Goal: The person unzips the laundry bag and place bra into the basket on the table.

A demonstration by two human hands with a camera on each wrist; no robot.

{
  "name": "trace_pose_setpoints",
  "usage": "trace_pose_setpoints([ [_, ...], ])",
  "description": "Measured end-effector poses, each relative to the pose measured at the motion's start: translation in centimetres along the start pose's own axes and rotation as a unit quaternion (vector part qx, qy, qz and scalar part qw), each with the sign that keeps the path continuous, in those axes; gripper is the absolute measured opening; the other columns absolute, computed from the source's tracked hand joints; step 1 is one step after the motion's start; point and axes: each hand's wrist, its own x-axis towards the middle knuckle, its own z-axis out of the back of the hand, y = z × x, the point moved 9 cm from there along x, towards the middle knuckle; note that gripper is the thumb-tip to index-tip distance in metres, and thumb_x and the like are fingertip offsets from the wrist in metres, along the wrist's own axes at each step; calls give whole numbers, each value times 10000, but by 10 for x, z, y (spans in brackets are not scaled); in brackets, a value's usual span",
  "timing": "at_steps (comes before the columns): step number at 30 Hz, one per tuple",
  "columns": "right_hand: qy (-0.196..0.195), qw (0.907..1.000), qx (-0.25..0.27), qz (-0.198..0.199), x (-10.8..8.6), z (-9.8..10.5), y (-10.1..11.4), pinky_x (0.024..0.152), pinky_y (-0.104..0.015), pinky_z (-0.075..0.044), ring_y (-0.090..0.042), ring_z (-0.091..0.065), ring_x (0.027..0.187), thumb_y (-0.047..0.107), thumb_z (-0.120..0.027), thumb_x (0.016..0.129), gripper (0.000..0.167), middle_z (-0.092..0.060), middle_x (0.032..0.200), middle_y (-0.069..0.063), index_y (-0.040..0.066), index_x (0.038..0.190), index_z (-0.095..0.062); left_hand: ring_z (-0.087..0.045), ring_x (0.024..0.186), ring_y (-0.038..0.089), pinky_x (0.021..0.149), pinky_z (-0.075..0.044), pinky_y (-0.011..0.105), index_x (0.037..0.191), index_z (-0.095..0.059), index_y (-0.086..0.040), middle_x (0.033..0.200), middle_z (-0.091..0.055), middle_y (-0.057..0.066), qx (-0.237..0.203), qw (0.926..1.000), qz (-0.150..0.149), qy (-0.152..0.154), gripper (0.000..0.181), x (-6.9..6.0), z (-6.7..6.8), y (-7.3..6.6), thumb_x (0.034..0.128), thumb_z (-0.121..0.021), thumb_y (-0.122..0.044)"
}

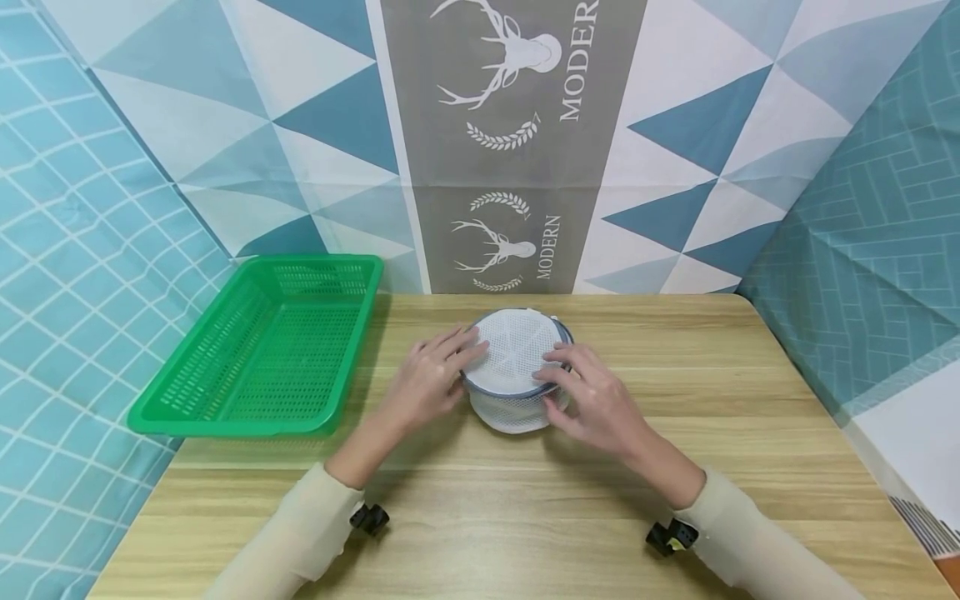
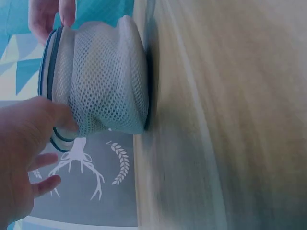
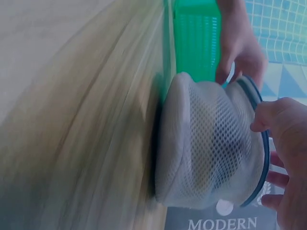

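A round white mesh laundry bag (image 1: pixel 512 350) with dark blue trim stands upright on the wooden table. Its flat top faces up, and its sides sag slightly in the left wrist view. My left hand (image 1: pixel 431 375) holds the rim on the left, thumb against the mesh side and fingertips over the top. On the opposite side my right hand (image 1: pixel 596 400) grips the rim, its thumb (image 3: pixel 264 115) at the blue trim and its fingers spread on the top. Through the mesh (image 3: pixel 216 143) a darker patch shows; whether anything lies inside I cannot tell.
A green plastic basket (image 1: pixel 341 392) with slotted walls sits at the table's left edge, left of the bag. Patterned cloth (image 1: pixel 510 167) hangs behind the table. Bare wood (image 1: pixel 510 517) lies in front of the bag. Small black cameras are worn at both wrists.
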Motion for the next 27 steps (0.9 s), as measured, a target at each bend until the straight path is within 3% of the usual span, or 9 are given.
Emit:
trace_pose_setpoints([
  [6,165,9998,-5,112,1,-5,9,1105,-598,-641,-410,-750,1255,31,-936,793,355,-795,1229,-162,65,1128,-826,-770,1335,416,990,-671,595,1259,-839,-94,1392,-812,161,-263,9993,-6,-265,445,4,-1,7,852,-832,86],
  [13,115,9999,-33,29,-2,-6,3,1079,-560,-657,-383,-767,1208,-31,-930,781,296,-803,1160,-137,63,1041,-824,-763,1338,437,1083,-644,620,1178,-860,-79,1367,-816,187,-489,9982,-31,-356,382,3,1,5,852,-815,115],
  [19,143,9998,-44,-146,-3,-3,-8,1047,-535,-673,-351,-766,1154,-54,-884,798,234,-794,1124,-138,59,989,-808,-779,1288,447,1103,-646,571,1108,-870,-84,1283,-840,194,-464,9965,-360,-593,333,-1,5,-4,829,-879,98],
  [27,100,9993,-105,-353,-6,-1,-24,1013,-524,-684,-370,-768,1145,-120,-824,782,242,-792,1127,-164,46,955,-790,-797,1225,343,1031,-677,511,1105,-883,-146,1218,-866,83,-145,9950,-717,-678,314,-7,10,-22,833,-960,-9],
])
